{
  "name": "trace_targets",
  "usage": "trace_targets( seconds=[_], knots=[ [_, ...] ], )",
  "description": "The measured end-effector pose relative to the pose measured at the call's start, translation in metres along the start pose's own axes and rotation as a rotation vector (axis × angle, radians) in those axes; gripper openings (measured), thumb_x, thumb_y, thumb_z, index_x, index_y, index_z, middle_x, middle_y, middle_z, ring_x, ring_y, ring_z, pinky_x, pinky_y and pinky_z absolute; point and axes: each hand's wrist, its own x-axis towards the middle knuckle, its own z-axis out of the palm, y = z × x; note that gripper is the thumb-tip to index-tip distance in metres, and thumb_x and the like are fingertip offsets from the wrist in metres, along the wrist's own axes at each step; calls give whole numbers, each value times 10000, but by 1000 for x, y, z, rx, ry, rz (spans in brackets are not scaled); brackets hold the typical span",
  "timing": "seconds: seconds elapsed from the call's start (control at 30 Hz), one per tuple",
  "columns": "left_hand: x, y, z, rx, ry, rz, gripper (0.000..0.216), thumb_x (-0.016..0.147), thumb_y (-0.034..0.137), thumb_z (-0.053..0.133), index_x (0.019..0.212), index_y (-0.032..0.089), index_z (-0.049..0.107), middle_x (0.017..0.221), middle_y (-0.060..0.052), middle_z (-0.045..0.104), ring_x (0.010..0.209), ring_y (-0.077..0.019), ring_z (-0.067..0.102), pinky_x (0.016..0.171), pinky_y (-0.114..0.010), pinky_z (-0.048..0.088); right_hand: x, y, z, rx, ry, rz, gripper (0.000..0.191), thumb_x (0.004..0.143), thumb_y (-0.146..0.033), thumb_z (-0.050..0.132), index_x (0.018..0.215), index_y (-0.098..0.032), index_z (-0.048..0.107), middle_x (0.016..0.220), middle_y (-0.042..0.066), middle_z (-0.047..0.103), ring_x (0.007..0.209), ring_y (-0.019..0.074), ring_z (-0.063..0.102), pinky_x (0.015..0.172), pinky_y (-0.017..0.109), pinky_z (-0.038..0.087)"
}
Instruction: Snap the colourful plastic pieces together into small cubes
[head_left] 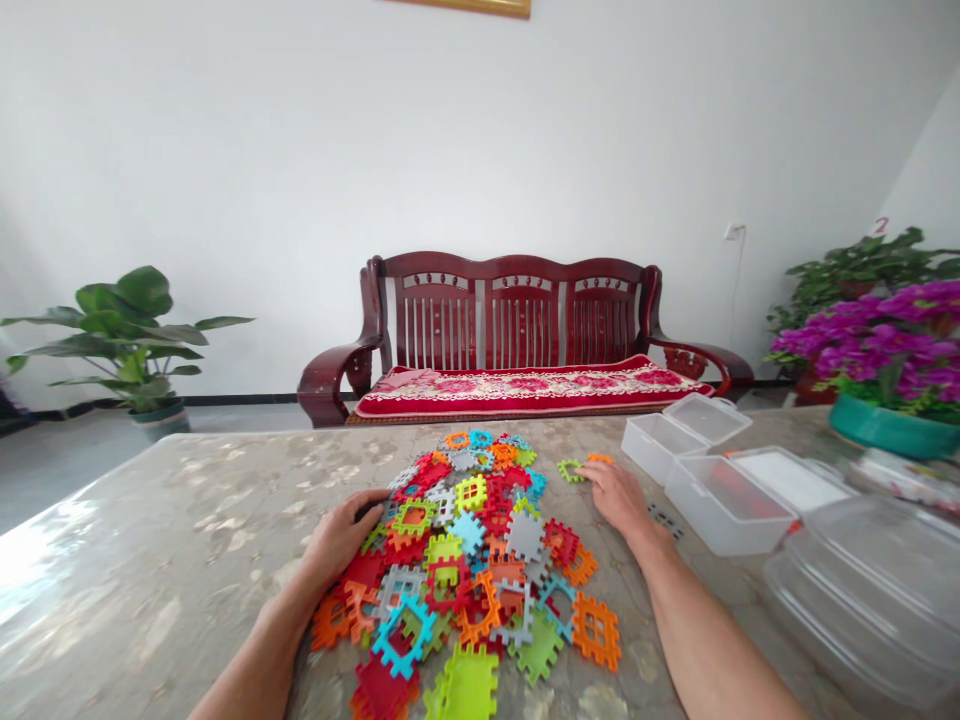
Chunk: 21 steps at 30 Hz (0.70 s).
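A long heap of interlocking plastic tiles [467,532] in red, orange, green, blue and grey lies in front of me, many with window-like cutouts. My left hand [343,532] rests at the heap's left edge, thumb apart from the stretched fingers, whose tips touch the tiles. To the right of the heap, my right hand [616,497] has its fingertips on the right edge of a small green tile [570,470] with an open middle. Just beyond those fingers is an orange tile [601,458], partly hidden. A grey tile [665,520] lies beside my right wrist.
Open clear plastic boxes [731,510] with lids stand on the right of the patterned table [187,560], one holding red pieces. Nearer is a large transparent container [877,590]. Purple flowers [885,335] in a teal pot stand behind. A wooden bench [517,310] is across the table.
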Motion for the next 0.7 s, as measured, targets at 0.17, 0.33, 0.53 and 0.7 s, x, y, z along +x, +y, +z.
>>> trace_targets(
  seconds=[0.17, 0.33, 0.53, 0.7],
  knots=[
    [0, -2, 1, 19, -7, 2, 428, 800, 446, 476, 1110, 228, 676, 1127, -29, 702, 1052, -236, 620, 968, -346, 442, 0, -3, -4, 3, 80, 11, 492, 773, -27, 429, 1114, -267, 690, 1249, 36, 626, 1192, 190, 514, 1060, 389, 323],
    [-1, 2, 0, 23, -7, -11, 432, 800, 442, 472, 1116, 225, 671, 1128, -35, 701, 1057, -241, 615, 973, -357, 437, 1, -19, -6, 172, 149, -50, 392, 777, -101, 467, 1057, -237, 705, 1095, 34, 695, 1058, 179, 588, 982, 334, 413],
    [-2, 7, -2, 29, -5, -13, 424, 786, 440, 478, 1091, 232, 687, 1113, -27, 709, 1054, -246, 618, 962, -355, 446, -2, -48, -3, 333, 28, -104, 332, 778, -176, 511, 1048, -233, 696, 1067, 33, 696, 775, 141, 633, 818, 281, 485],
    [-1, 5, -1, 36, -2, -1, 425, 794, 435, 473, 1103, 233, 683, 1102, -19, 712, 1032, -237, 630, 939, -334, 457, -2, -70, -8, 222, -26, -93, 384, 806, -271, 563, 1184, -269, 633, 1127, 22, 678, 882, 172, 624, 852, 294, 455]
  ],
)
